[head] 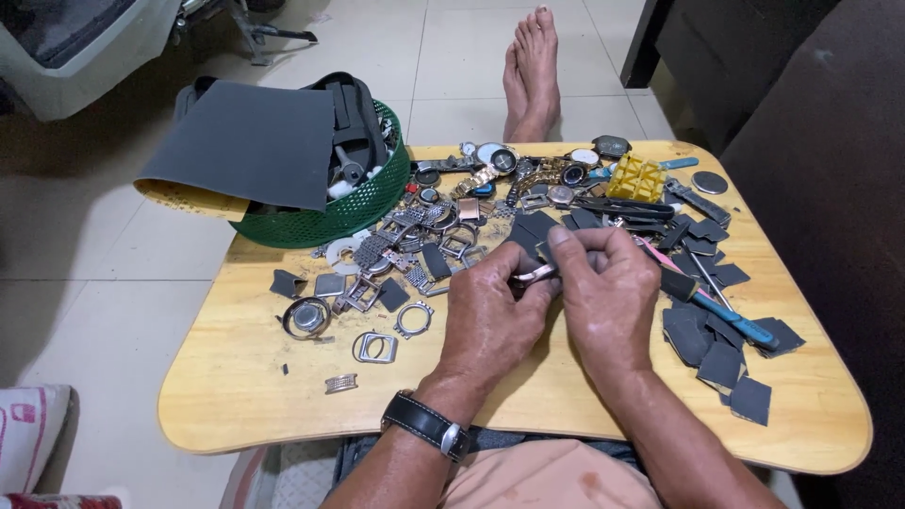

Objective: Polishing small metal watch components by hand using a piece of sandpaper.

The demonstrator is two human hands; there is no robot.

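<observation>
We see both hands meeting over the middle of the table point(236, 396). The left hand point(490, 316) pinches a small metal part point(533, 274) at its fingertips, and the right hand point(603, 287) presses a dark abrasive scrap point(545, 247) against it, so the part sits between the two, clamped from both sides. A strapped watch point(432, 426) rides the left wrist. A basket point(330, 212) stands at the far left corner, loose cases point(306, 316) lie left of the hands, and a blue tool point(731, 320) lies to the right among dark squares point(721, 363).
</observation>
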